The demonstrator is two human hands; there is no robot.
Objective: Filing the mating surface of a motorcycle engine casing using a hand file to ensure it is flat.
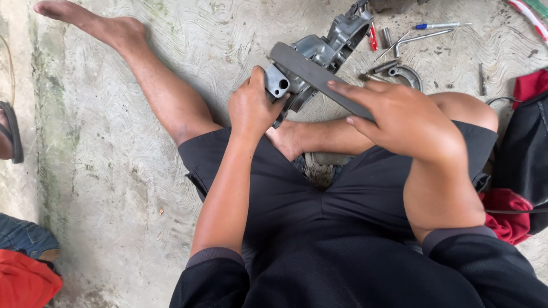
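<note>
I sit on a concrete floor with a grey metal engine casing (331, 40) in front of my folded legs. My left hand (251, 108) grips the casing's near end by a square flange with a hole (278, 84). My right hand (399, 117) holds a long flat grey bar (311, 71) that lies across the casing at a slant, fingers pressed along its top.
Loose tools lie on the floor beyond: a red-handled tool (373, 37), metal rods (419, 37), a blue pen-like tool (439, 25) and a curved metal part (406, 74). A black bag (525, 154) and red cloth (508, 214) sit at right. A sandal (11, 134) lies at left.
</note>
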